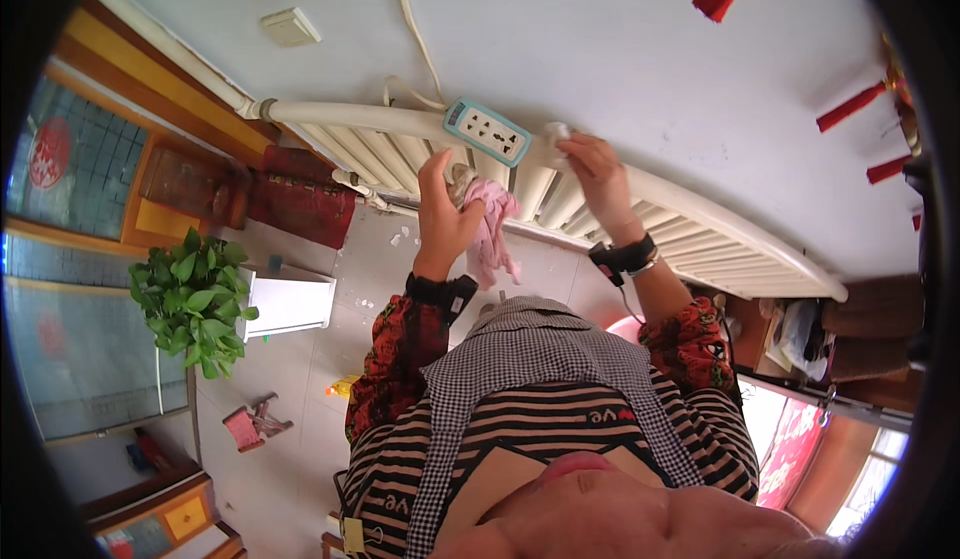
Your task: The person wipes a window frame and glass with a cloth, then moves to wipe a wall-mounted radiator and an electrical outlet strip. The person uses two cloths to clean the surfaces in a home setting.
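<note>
My left hand (445, 221) is at the front of the cream radiator (690, 199), holding a crumpled pink cloth (490, 237) that hangs down from it. Its index finger points up, close to the power strip (488, 131). A greyish bunched piece shows beside the pink cloth; whether it belongs to it I cannot tell. Along the radiator's top edge, right of the power strip, my right hand (598, 171) pinches a small white crumpled piece (557, 135), like a wipe or tissue, against the wall side. The blue-rimmed power strip rests on the radiator top.
A cable (408, 19) runs down the wall to the power strip. At left stand a leafy plant (195, 299) and a white stand (288, 301). A small pink stool (245, 427) is on the tiled floor, and white scraps lie near the radiator. Part of a pink basin (625, 329) shows beside me.
</note>
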